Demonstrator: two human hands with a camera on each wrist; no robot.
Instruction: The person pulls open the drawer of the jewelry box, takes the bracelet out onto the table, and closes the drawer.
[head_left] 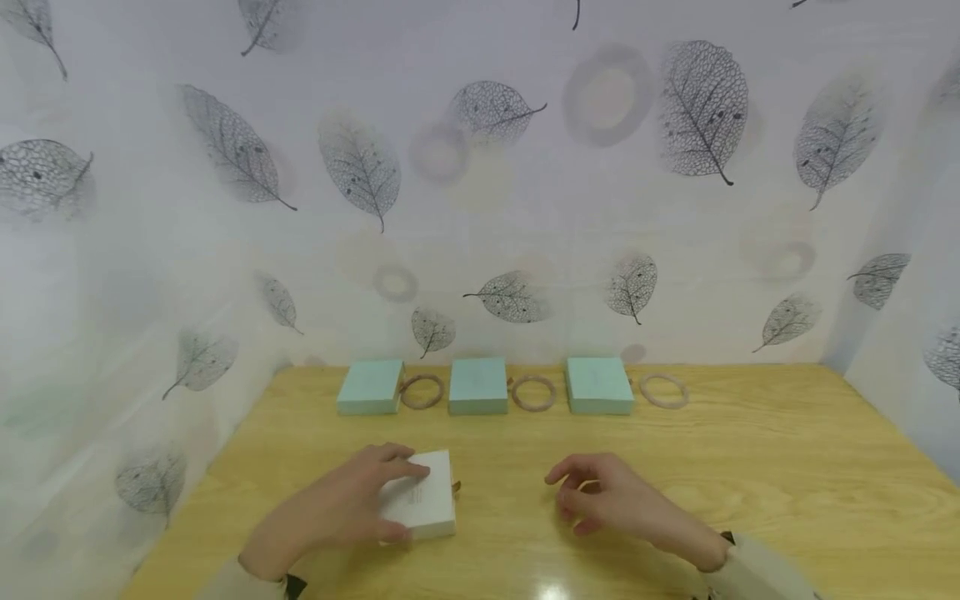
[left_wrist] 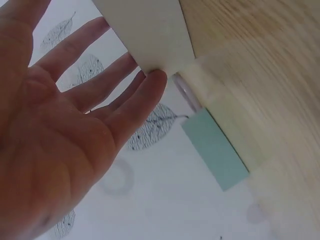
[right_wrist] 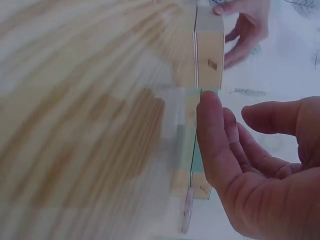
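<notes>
A white lidded box with faint print and a small brown tab on its right side lies on the wooden table. My left hand reaches over it from the left and holds it, thumb at the near edge and fingers across the top toward the far edge. In the left wrist view the fingers pass behind the box, and one fingertip touches its corner. My right hand hovers over the table to the right of the box, fingers loosely curled, holding nothing.
Along the back edge stand three mint-green boxes, left, middle and right. A pale pinkish bangle lies to the right of each: left, middle and right. Leaf-printed sheeting encloses the table.
</notes>
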